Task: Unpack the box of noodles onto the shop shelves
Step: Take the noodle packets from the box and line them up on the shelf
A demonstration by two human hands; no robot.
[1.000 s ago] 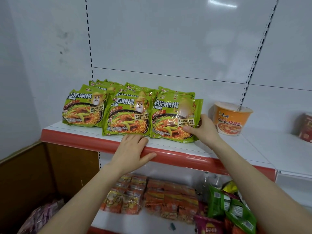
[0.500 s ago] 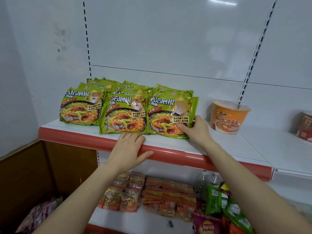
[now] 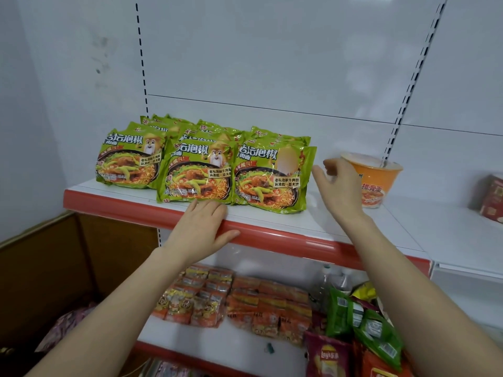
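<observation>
Green noodle packets (image 3: 202,172) are standing in three upright rows on the white shelf (image 3: 340,221), leaning back; glossy wrappers showing a bowl of noodles, white lettering, a cartoon mascot. Front right packet (image 3: 272,178) is sitting at the shelf edge. Left hand (image 3: 201,227) is lying flat, fingers spread, over the red shelf lip (image 3: 114,206), holding nothing. Right hand (image 3: 337,183) is hovering loosely spread and empty, just beside the right packet, in front of an orange cup noodle (image 3: 378,180).

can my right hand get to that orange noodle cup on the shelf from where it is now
Probably yes. The right hand is open and empty just left of the orange noodle cup, with only bare shelf between them.
</observation>
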